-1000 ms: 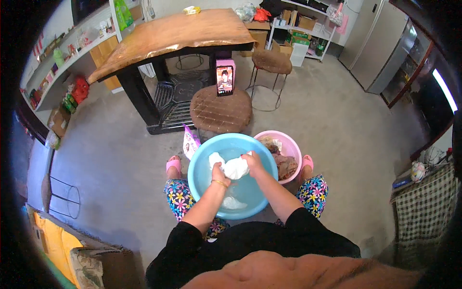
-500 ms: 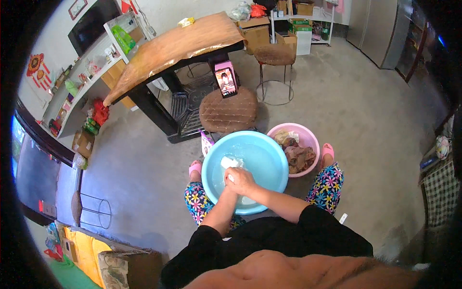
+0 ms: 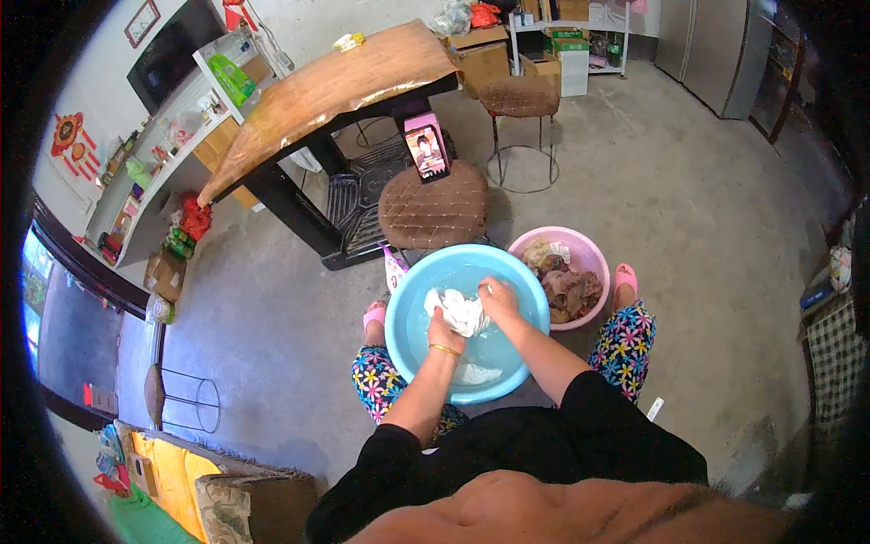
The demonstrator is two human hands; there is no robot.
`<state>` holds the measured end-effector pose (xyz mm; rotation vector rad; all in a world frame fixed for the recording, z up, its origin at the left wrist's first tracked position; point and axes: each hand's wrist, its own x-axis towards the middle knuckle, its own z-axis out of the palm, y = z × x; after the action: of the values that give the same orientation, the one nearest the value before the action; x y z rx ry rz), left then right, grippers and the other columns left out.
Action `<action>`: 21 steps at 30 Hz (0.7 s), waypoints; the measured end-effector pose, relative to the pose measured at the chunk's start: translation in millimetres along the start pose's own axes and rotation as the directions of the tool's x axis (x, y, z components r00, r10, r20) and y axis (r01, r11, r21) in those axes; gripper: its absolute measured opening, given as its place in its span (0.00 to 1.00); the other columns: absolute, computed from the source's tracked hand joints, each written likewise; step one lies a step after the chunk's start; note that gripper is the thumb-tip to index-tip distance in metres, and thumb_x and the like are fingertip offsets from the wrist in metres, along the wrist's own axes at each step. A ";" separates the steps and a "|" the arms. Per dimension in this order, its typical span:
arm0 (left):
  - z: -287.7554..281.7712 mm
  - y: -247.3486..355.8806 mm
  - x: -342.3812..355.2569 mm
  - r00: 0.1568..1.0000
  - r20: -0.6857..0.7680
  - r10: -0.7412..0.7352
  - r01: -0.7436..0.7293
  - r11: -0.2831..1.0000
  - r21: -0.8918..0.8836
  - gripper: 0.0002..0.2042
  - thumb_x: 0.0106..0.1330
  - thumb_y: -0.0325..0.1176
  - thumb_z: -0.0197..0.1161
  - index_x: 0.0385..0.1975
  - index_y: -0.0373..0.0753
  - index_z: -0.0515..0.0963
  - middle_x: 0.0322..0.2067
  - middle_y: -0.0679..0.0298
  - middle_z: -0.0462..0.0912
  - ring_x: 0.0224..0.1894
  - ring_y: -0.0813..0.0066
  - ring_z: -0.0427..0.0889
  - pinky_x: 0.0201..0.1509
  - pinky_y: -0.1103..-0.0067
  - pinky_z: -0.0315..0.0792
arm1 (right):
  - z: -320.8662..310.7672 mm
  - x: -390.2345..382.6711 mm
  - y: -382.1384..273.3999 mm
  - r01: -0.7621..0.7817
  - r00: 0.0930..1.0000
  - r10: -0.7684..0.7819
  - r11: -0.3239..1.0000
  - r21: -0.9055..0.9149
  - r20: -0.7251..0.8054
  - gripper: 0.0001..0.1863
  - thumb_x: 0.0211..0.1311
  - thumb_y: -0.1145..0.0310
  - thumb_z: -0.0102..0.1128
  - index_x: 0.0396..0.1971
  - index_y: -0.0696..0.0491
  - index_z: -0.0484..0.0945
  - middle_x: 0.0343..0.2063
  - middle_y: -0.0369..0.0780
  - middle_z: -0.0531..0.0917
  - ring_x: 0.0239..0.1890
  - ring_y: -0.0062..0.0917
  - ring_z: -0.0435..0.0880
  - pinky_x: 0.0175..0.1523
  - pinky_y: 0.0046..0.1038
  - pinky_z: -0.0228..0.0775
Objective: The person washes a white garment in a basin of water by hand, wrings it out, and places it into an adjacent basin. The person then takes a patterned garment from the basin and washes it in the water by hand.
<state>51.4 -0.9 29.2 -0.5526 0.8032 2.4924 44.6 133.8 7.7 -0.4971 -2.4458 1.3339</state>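
Clasped together half a second ago, the left hand [image 3: 447, 334] and right hand [image 3: 499, 297] have now separated, exposing more of the white cloth [image 3: 460, 311] between them in the blue basin [image 3: 406, 299].

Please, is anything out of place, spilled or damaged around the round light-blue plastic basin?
No spill or damage is evident. Slightly odd: a black rectangular smartphone with a lit screen stands on a brown quilted stool just beyond the basin, an unusual spot for electronics, near open water.
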 end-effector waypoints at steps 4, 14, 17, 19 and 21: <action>-32.7 -2.5 29.1 0.994 -0.043 0.097 -0.095 0.995 0.041 0.20 0.66 0.43 0.37 0.51 0.38 0.63 0.49 0.61 0.69 0.49 0.62 0.70 0.53 0.66 0.64 | 0.8 -12.0 -8.1 -0.004 0.978 0.062 0.961 -0.277 0.201 0.18 0.47 0.59 0.50 0.41 0.44 0.74 0.40 0.51 0.71 0.47 0.45 0.66 0.51 0.38 0.60; -50.4 -10.7 39.6 0.980 -0.188 0.064 -0.036 0.988 0.154 0.18 0.62 0.41 0.43 0.48 0.38 0.65 0.46 0.62 0.71 0.45 0.63 0.72 0.50 0.68 0.65 | -0.9 -24.9 -21.4 0.038 0.852 0.245 0.852 -0.522 0.463 0.23 0.54 0.62 0.40 0.50 0.52 0.67 0.56 0.50 0.59 0.61 0.42 0.50 0.62 0.38 0.46; -47.3 -14.5 38.8 0.958 -0.253 0.135 -0.035 0.931 0.363 0.21 0.60 0.45 0.43 0.50 0.41 0.65 0.48 0.59 0.70 0.49 0.60 0.69 0.53 0.66 0.61 | 17.2 -20.0 -4.9 0.090 0.923 0.138 0.830 -0.551 0.358 0.22 0.50 0.62 0.46 0.47 0.52 0.70 0.51 0.50 0.66 0.57 0.41 0.60 0.58 0.37 0.53; -35.9 -19.2 30.6 0.962 -0.267 0.059 0.052 0.919 0.391 0.21 0.58 0.45 0.44 0.49 0.41 0.65 0.47 0.59 0.71 0.48 0.60 0.69 0.53 0.66 0.61 | 26.7 -9.8 6.1 0.029 0.930 0.156 0.872 -0.489 0.333 0.21 0.48 0.63 0.49 0.45 0.53 0.70 0.46 0.50 0.69 0.52 0.42 0.64 0.56 0.36 0.56; -26.5 -18.2 20.4 0.958 -0.287 -0.015 0.137 0.901 0.411 0.22 0.57 0.45 0.45 0.49 0.42 0.66 0.47 0.59 0.71 0.48 0.59 0.69 0.53 0.66 0.60 | 28.9 -9.3 8.4 -0.026 0.934 0.174 0.905 -0.425 0.313 0.21 0.46 0.63 0.52 0.43 0.54 0.70 0.41 0.50 0.73 0.47 0.42 0.69 0.53 0.34 0.59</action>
<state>50.6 1.9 -8.8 -0.7628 1.3647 2.0937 41.9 112.6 -15.3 -0.5324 -3.0618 0.9966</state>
